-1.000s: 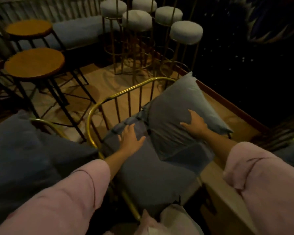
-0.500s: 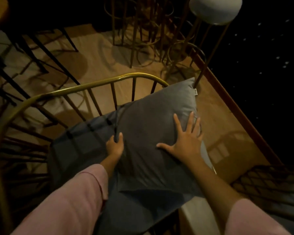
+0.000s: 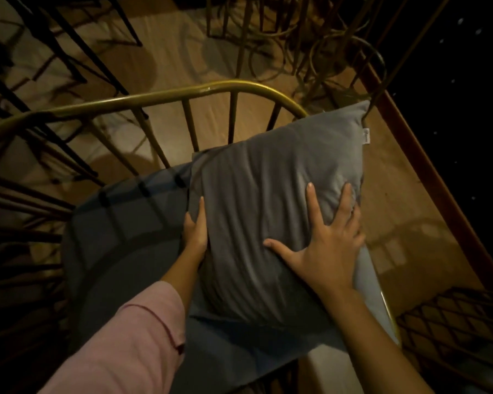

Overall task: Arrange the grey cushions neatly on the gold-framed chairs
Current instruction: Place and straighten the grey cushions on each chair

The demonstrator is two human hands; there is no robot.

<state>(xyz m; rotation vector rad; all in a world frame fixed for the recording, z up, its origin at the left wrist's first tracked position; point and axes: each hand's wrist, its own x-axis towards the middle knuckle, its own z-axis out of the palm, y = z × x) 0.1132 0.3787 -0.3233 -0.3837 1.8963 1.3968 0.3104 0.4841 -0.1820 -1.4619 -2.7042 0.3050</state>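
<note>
Straighter now than half a second ago, the left hand (image 3: pixel 195 233) presses flat-fingered against the grey cushion's (image 3: pixel 268 223) left edge. The right hand (image 3: pixel 325 248) lies splayed on its face, gripping nothing. The cushion leans on the chair's (image 3: pixel 182 93) right end, its long axis rising from the seat front to the rail. This looks like squaring up; next, a nudge toward the chair's middle.

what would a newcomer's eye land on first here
The big grey square fabric cushion in the middle, propped on the curved gold-framed metal chair. The right hand is spread flat on its front; the left hand touches its left edge.
</note>
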